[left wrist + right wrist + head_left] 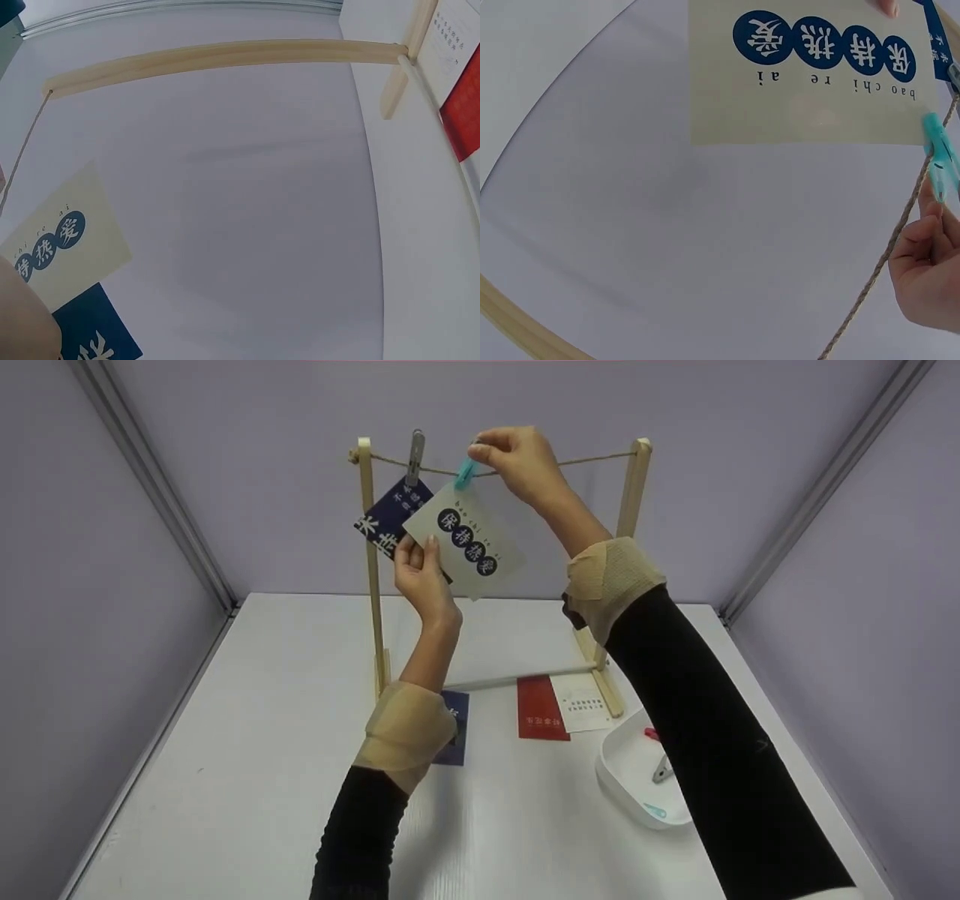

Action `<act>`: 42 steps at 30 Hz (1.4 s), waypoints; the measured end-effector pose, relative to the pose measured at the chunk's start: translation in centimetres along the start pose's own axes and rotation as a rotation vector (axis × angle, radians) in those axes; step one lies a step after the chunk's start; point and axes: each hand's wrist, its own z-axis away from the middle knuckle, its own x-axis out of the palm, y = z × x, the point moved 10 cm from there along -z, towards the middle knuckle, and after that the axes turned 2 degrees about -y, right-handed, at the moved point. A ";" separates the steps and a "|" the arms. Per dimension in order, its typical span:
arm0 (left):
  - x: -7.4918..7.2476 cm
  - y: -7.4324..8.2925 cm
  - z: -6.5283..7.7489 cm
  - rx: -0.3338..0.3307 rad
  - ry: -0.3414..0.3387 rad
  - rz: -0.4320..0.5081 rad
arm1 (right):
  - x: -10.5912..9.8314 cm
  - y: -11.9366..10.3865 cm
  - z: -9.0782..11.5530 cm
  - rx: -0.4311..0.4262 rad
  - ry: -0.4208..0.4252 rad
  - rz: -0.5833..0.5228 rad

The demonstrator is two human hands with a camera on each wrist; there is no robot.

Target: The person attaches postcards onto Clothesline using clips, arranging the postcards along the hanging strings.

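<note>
- Right, from my remote seat I've got the right hand (525, 461) up at the rope (596, 459), thumb and fingers pinching the turquoise clothespin (465, 474).
- That clothespin's nose sits at the rope, over the top corner of the cream card (471, 536); how firmly it bites, I can't tell.
- And just below the rope, my left hand (424, 581) grips the cream card at its lower left edge, thumb on the printed face; the card slants, its four dark circles running downhill.
- To the left along the rope, a grey clothespin (415, 457) holds a navy card (397, 510), tilted, partly behind the cream one.
- Wooden posts (634, 495) stand at both ends of the rope.
- Down on the table (285, 720), well below the rope, lie a red card (541, 709), a white card (581, 701) beside it, and a dark blue card (459, 720), part hidden by my left wrist.
- Below the rope's right end, a white bin (611, 776) with more clips (662, 770).
</note>
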 end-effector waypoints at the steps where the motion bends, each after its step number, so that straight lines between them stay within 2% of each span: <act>1: 0.0 0.1 0.0 0.005 0.002 -0.011 | 0.1 0.0 0.0 0.006 -0.010 -0.008; 6: 0.0 0.3 0.0 0.019 0.012 -0.075 | 0.2 0.0 0.0 0.027 -0.029 0.004; 11: -0.4 -0.7 0.3 -0.022 0.041 -0.104 | -0.5 0.5 0.5 0.043 -0.006 0.009; 14: -1.0 -1.8 0.8 -0.056 0.057 -0.110 | -1.6 0.8 1.1 0.024 0.061 -0.008; 19: -2.7 -4.9 2.6 -0.136 0.071 -0.170 | -4.3 1.5 3.4 -0.029 0.255 -0.073; 22: -4.1 -7.7 4.7 -0.216 0.074 -0.222 | -5.4 2.8 5.8 -0.061 0.332 -0.100; 25: -5.2 -10.8 7.5 -0.309 0.071 -0.265 | -5.6 4.2 8.4 -0.126 0.356 -0.069; 28: -5.8 -13.8 10.7 -0.405 0.040 -0.313 | -5.0 5.9 10.8 -0.176 0.338 -0.031; 31: -6.1 -16.4 14.1 -0.506 -0.029 -0.400 | -4.1 8.0 12.9 -0.177 0.280 0.008; 36: -6.4 -19.9 19.4 -0.667 -0.219 -0.557 | -3.1 13.4 16.2 -0.104 0.147 0.126; 42: -6.7 -22.3 23.6 -0.787 -0.410 -0.703 | -3.0 22.4 21.1 0.113 0.006 0.295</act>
